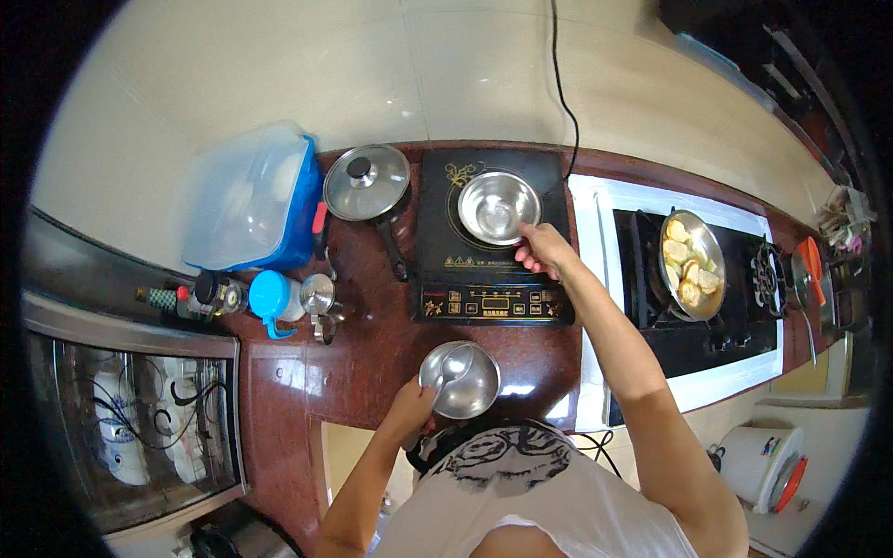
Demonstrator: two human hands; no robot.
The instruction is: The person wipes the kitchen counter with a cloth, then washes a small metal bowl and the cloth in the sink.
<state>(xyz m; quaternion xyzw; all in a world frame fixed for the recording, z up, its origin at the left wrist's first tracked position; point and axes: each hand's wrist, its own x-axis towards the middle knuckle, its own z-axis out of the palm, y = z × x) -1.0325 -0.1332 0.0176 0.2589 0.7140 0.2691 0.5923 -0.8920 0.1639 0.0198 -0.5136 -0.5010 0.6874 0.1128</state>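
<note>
My left hand [413, 407] grips the rim of a stainless steel bowl [476, 392] at the counter's front edge, close to my body. A metal spoon [457, 361] rests in that bowl, its handle running down toward my left fingers. Farther off, my right hand [546, 250] has its thumb and fingers on the near right rim of a second stainless steel bowl [498, 208]. This one is over the black induction cooktop [446, 261]; whether it touches the glass I cannot tell. No food is visible in either bowl.
On the gas stove [739, 342] at right, a metal pan [716, 307] holds several browned pieces of food. A frying pan with a glass lid [370, 195], a blue plastic box [258, 202] and a blue-lidded jar [271, 296] stand at left. A black cord [560, 77] hangs down the wall.
</note>
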